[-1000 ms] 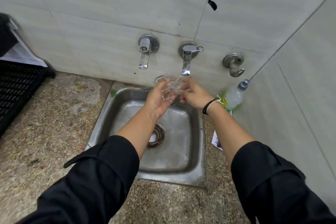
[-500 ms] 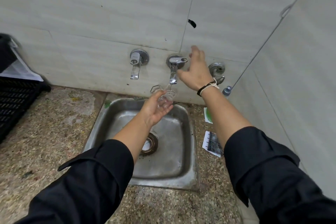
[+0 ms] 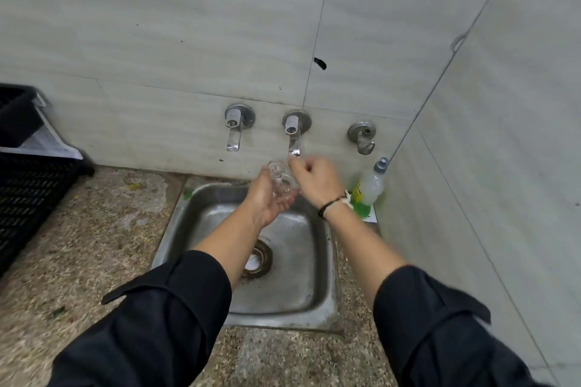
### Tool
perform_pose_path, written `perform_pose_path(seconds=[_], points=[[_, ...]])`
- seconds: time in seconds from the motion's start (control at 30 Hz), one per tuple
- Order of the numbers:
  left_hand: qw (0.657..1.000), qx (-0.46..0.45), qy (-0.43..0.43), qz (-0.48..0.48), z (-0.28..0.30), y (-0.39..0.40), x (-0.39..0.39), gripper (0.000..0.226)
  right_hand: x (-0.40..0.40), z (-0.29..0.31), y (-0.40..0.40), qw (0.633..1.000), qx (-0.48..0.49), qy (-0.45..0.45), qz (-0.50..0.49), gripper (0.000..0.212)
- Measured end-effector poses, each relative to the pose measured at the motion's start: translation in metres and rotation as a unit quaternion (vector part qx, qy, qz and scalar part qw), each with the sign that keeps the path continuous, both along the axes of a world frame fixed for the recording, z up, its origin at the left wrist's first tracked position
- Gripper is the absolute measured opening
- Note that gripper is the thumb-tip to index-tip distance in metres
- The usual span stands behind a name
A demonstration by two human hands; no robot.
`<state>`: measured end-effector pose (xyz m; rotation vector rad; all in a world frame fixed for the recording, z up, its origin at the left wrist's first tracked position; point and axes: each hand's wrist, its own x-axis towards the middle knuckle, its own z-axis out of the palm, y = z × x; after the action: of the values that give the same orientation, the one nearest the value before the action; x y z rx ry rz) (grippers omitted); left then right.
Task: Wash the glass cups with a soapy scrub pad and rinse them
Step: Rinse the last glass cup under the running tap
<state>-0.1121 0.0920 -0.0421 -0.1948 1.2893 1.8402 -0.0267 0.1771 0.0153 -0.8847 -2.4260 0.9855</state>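
Note:
A clear glass cup (image 3: 282,178) lies in my left hand (image 3: 267,198), held palm up over the back of the steel sink (image 3: 314,302), just below the middle tap (image 3: 294,138). My right hand (image 3: 316,181) is beside the cup on its right, fingers curled, right under the tap spout. Whether it touches the cup is unclear through the blur. No scrub pad shows.
A second tap (image 3: 234,130) is left of the middle one, and a wall hook fitting (image 3: 363,135) is to the right. A soap bottle (image 3: 369,188) stands in the right corner. A black crate (image 3: 28,185) sits on the speckled stone counter (image 3: 94,245) at left.
My right hand came off the cup, went up to the middle tap's handle, then dropped back down beside the cup. The left hand kept holding the cup under the spout.

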Motion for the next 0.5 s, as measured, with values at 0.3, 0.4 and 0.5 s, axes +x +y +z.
perform_pose_path(seconds=[0.3, 0.4, 0.5], points=[[0.991, -0.021, 0.120, -0.061, 0.007, -0.046, 0.011, 0.032, 0.011, -0.004, -0.008, 0.962, -0.194, -0.162, 0.100, 0.071], [0.982, 0.005, 0.178, -0.060, 0.027, -0.056, 0.010, 0.034, 0.005, 0.016, -0.006, 0.961, -0.202, -0.117, 0.145, 0.058], [0.969, 0.024, 0.237, -0.067, 0.048, -0.062, 0.007, 0.059, 0.002, 0.046, -0.002, 0.958, -0.211, -0.092, 0.170, 0.039]])
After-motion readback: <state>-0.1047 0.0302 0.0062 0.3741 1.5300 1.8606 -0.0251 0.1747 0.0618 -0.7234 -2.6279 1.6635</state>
